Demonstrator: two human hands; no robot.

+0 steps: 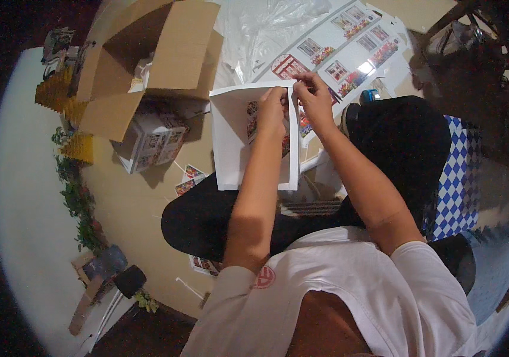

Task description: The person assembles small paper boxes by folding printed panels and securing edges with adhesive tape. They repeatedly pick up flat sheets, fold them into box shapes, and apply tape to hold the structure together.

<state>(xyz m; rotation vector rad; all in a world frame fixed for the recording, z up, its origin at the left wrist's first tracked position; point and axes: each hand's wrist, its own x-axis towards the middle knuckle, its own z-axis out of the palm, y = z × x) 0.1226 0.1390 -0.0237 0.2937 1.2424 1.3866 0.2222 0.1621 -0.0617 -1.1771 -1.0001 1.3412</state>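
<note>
Head view. A white paper sheet (231, 143), folded into a shallow tray with raised side walls, is held above the person's lap, its far edge uppermost. It appears thin, light and pliant, stiff only along its creases; it would likely crumple or tear under a hard squeeze, so the folded rim and corners are the sound places to take hold. The left hand (271, 110) pinches the top edge, fingers closed on the paper; the right hand (314, 98) meets it at the same edge, fingers likewise clamped on the fold. Small printed cards show inside the tray. Beyond lie a long printed card sheet (349, 47), clear plastic film (266, 24) and an open cardboard box (165, 53) on the floor (141, 208).
</note>
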